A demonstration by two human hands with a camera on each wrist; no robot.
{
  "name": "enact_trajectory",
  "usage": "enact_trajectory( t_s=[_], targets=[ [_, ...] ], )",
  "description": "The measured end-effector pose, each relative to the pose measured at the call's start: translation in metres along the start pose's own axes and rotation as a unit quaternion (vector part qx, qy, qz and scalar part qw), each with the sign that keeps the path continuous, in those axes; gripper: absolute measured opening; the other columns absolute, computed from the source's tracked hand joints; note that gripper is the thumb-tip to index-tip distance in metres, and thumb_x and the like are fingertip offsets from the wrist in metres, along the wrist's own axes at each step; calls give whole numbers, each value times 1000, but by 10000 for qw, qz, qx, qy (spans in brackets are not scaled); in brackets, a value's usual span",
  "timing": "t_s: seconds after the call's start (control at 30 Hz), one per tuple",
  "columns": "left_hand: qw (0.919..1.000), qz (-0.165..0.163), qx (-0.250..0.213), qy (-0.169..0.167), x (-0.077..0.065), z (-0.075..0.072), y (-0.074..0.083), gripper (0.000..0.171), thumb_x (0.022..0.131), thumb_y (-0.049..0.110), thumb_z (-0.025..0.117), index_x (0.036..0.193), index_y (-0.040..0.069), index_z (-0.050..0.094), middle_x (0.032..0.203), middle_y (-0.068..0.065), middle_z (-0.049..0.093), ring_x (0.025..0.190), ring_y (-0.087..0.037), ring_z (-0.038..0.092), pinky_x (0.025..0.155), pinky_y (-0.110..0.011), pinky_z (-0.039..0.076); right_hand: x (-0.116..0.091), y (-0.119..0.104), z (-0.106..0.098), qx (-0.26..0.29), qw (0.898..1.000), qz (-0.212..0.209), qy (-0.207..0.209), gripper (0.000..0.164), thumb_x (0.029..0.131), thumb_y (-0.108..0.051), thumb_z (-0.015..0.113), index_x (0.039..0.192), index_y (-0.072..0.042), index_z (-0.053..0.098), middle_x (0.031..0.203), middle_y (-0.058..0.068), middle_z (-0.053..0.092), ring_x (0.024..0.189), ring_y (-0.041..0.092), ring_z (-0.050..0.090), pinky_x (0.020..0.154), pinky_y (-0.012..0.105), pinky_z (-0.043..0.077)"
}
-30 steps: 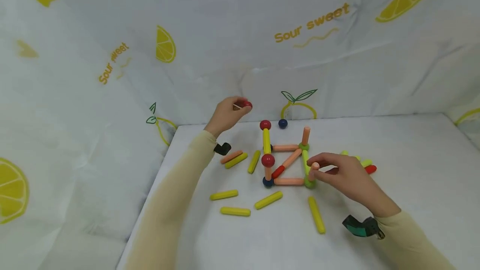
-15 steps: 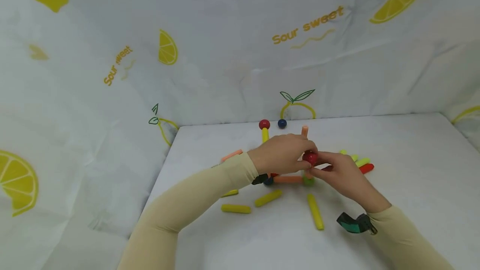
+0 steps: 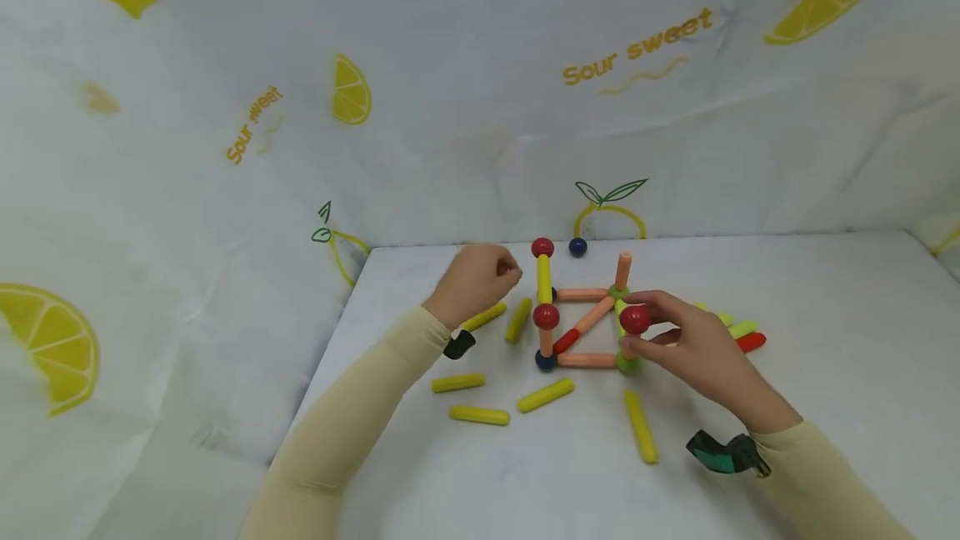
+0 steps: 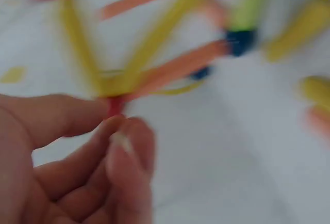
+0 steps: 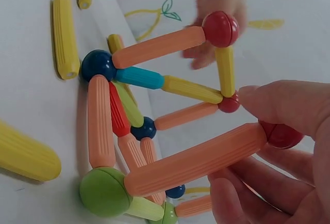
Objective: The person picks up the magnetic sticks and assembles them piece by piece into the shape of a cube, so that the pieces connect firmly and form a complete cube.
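A frame of ribbed rods joined by balls stands on the table. At its near right corner, an upright orange rod [image 5: 196, 157] rises from a green ball [image 5: 105, 192] and bears a red ball [image 3: 634, 320]. My right hand [image 3: 682, 348] grips this rod near its top, thumb and fingers around it below the red ball. To the left of the frame is my left hand [image 3: 476, 277], raised, fingers loosely curled and holding nothing. In the left wrist view, a farther red ball [image 4: 116, 105] shows behind the gap between thumb and fingertips.
Loose yellow rods [image 3: 480, 415] lie in front and left of the frame. A dark blue ball [image 3: 577, 247] sits at the back edge. Several yellow-green rods and a red rod [image 3: 752, 342] lie to the right. Lemon-printed cloth [image 3: 450, 107] hangs behind.
My left hand brought a red ball across to the top of the right hand's orange rod, let go of it there, and drew back left. The right hand stayed at the rod.
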State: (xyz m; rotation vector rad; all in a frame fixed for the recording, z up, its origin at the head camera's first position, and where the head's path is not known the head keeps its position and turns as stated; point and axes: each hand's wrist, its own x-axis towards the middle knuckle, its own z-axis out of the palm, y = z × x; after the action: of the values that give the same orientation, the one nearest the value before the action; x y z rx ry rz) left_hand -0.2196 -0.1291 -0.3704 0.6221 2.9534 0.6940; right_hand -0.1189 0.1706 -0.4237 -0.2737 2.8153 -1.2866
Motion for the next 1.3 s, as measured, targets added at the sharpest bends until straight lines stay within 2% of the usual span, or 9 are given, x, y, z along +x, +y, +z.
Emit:
enact_trajectory(
  t_s=[0.13, 0.27, 0.37, 0.47, 0.63, 0.77, 0.87, 1.0, 1.3],
  targets=[
    [9891, -827, 391, -1152, 4, 46, -24, 24, 101, 33, 78, 96, 10, 81, 80, 1, 73, 69, -13, 61, 63, -24, 51, -5, 2, -1, -38, 9998, -95, 145, 60, 97, -40, 82, 148, -17, 60, 127, 11, 75, 106, 27, 75, 83, 25, 61],
    [9858, -1016, 449, -1257, 4, 72, -36, 26, 99, 25, 77, 80, 9, 76, 63, 1, 60, 56, -14, 54, 52, -25, 42, -6, 3, -1, -63, 9988, -357, 329, 51, 99, -30, 82, 144, -14, 64, 125, 11, 76, 112, 33, 73, 82, 14, 57],
    [9867, -1121, 476, -1073, -4, 64, -39, 21, 98, 25, 76, 87, 8, 79, 69, 2, 63, 60, -14, 55, 54, -25, 42, -6, 3, -2, -79, 9985, -395, 365, 48, 98, -27, 82, 140, -12, 66, 125, 13, 76, 112, 35, 73, 81, 12, 55],
    [9900, -1193, 421, -616, -18, 33, -35, 24, 97, 32, 78, 105, 9, 82, 87, 0, 75, 71, -15, 62, 61, -27, 49, -6, 2, -2, -122, 9986, -386, 331, 47, 98, -26, 82, 139, -11, 66, 126, 14, 76, 111, 35, 73, 81, 12, 56],
    [9993, -26, -105, 353, -31, -21, -2, 23, 100, 28, 77, 118, 13, 79, 107, 0, 80, 88, -13, 71, 76, -29, 59, -6, 2, -5, -173, 9982, -449, 370, 45, 98, -24, 82, 138, -11, 66, 125, 14, 77, 111, 35, 72, 81, 12, 55],
    [9905, 1325, -350, -110, -27, -27, 39, 24, 102, 29, 77, 122, 16, 78, 107, 7, 78, 94, -5, 70, 85, -22, 58, -8, 6, -6, -159, 9979, -464, 432, 42, 98, -21, 82, 136, -11, 67, 123, 13, 78, 111, 34, 72, 80, 13, 56],
    [9798, 1860, -137, -715, -22, -16, 61, 23, 103, 29, 76, 123, 17, 78, 101, 11, 75, 89, -2, 65, 79, -16, 54, -7, 7, -5, -124, 9983, -432, 376, 42, 98, -20, 81, 137, -10, 67, 124, 14, 77, 112, 34, 72, 80, 13, 56],
    [9738, 1959, 236, -1134, -18, -1, 72, 26, 104, 28, 74, 127, 17, 78, 100, 10, 74, 81, -3, 61, 67, -14, 49, -5, 6, -3, -118, 9987, -417, 279, 42, 99, -19, 80, 138, -9, 67, 125, 13, 77, 112, 34, 73, 81, 12, 55],
    [9725, 1903, 895, -1001, -22, 1, 66, 24, 103, 32, 75, 123, 19, 81, 97, 7, 69, 73, -5, 59, 63, -17, 47, -1, 2, -4, -233, 9981, -493, 269, 40, 99, -17, 80, 136, -11, 68, 125, 12, 77, 112, 33, 73, 81, 12, 54]
  ],
)
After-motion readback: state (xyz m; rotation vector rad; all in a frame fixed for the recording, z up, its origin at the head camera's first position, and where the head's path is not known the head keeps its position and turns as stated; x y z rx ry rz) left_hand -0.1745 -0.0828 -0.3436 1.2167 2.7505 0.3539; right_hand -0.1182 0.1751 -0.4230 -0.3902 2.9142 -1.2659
